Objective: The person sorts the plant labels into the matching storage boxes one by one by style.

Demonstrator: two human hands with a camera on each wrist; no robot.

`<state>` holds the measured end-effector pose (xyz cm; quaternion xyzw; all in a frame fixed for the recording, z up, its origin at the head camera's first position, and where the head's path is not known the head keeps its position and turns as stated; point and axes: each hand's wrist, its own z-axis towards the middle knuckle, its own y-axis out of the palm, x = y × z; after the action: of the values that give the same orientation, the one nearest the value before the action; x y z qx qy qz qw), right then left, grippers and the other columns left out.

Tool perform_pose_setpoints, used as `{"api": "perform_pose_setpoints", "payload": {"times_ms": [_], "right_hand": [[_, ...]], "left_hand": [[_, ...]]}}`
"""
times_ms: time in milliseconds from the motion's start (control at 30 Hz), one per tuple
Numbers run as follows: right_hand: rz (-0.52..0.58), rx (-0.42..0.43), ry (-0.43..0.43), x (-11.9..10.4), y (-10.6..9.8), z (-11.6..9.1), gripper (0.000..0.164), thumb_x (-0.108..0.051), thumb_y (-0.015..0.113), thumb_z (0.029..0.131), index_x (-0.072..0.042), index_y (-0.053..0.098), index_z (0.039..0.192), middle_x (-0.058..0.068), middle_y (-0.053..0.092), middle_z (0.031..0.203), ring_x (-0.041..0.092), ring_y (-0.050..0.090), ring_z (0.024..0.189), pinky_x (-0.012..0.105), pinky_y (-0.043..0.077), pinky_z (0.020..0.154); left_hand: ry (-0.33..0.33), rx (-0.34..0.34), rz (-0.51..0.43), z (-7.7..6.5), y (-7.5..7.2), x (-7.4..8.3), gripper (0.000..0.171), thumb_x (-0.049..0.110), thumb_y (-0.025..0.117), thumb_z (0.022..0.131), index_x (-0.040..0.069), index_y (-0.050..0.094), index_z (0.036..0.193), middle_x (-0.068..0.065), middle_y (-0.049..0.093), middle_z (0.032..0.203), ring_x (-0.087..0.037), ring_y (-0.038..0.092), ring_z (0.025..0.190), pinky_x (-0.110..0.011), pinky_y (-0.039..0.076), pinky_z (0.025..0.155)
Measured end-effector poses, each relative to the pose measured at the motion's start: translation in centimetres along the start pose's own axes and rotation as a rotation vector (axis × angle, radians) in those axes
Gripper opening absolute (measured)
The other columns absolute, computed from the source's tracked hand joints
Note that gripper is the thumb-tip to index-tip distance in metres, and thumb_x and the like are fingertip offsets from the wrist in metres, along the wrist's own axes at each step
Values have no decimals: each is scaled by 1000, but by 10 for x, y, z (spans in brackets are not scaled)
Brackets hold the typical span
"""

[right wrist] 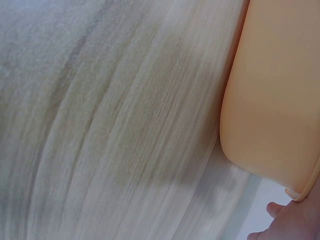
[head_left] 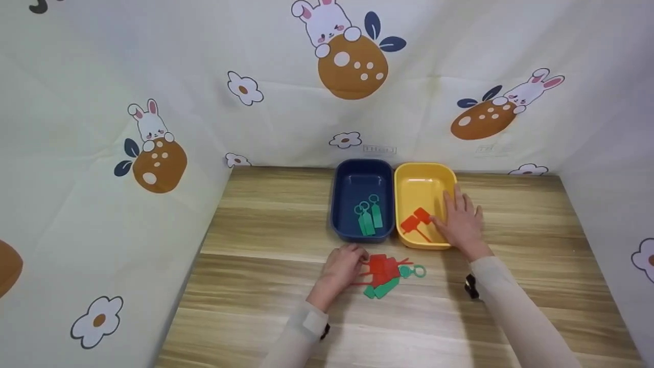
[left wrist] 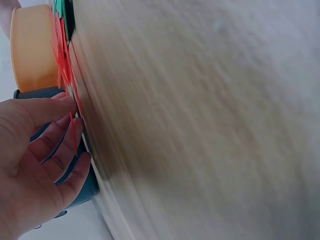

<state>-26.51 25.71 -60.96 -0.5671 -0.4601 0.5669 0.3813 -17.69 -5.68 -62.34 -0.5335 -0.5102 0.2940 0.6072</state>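
My left hand [head_left: 340,268] is at the left side of a small pile of red tags [head_left: 379,268] with thin straps. In the left wrist view its thumb and fingertips pinch a red tag's strap [left wrist: 75,135]. Green tags [head_left: 387,289] lie under and beside the red ones, one with a ring end. My right hand [head_left: 464,222] reaches over the right side of the yellow bin [head_left: 426,246], fingers spread and holding nothing. Two red tags [head_left: 410,224] lie inside that bin. Several green tags [head_left: 366,223] with rings lie in the dark blue bin [head_left: 334,204].
Both bins stand side by side at the back of the wood-grain table [head_left: 255,214]. A cloth wall [head_left: 286,122] printed with rabbits and flowers rises right behind them and along both sides. The tag pile lies just in front of the bins.
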Motion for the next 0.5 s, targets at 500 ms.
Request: {"api": "perform_pose_setpoints", "payload": {"times_ms": [500], "right_hand": [[23, 22, -8, 0, 1, 0, 82, -48, 55, 97, -4, 19, 158, 22, 5, 166, 53, 13, 147, 78, 8, 112]], "left_hand": [[31, 58, 13, -2, 1, -1, 11, 15, 71, 90, 21, 75, 99, 6, 71, 97, -13, 66, 92, -33, 54, 83]]}}
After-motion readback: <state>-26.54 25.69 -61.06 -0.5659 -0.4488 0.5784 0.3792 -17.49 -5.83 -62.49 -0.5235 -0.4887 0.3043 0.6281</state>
